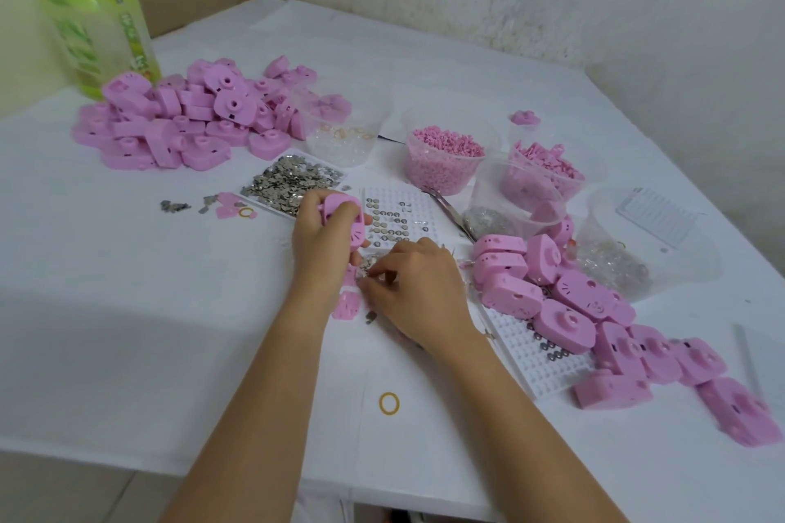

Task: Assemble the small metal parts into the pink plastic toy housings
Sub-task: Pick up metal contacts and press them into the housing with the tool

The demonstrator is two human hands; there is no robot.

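Observation:
My left hand (318, 251) grips a pink toy housing (346, 217) held on edge above the table's middle. Just right of it, my right hand (416, 289) reaches down with curled fingertips into a small heap of metal parts (371, 263); whether it pinches one I cannot tell. A flat pink piece (346, 306) lies under my left wrist. A bigger heap of silvery metal parts (293, 180) sits on a white tray behind my hands.
A pile of pink housings (191, 119) lies at the back left, another (594, 318) at the right. White peg trays (403, 217) (535, 352), clear tubs of pink bits (446, 157) (539, 174), a green bottle (97, 30) and a yellow rubber band (389, 403) lie around.

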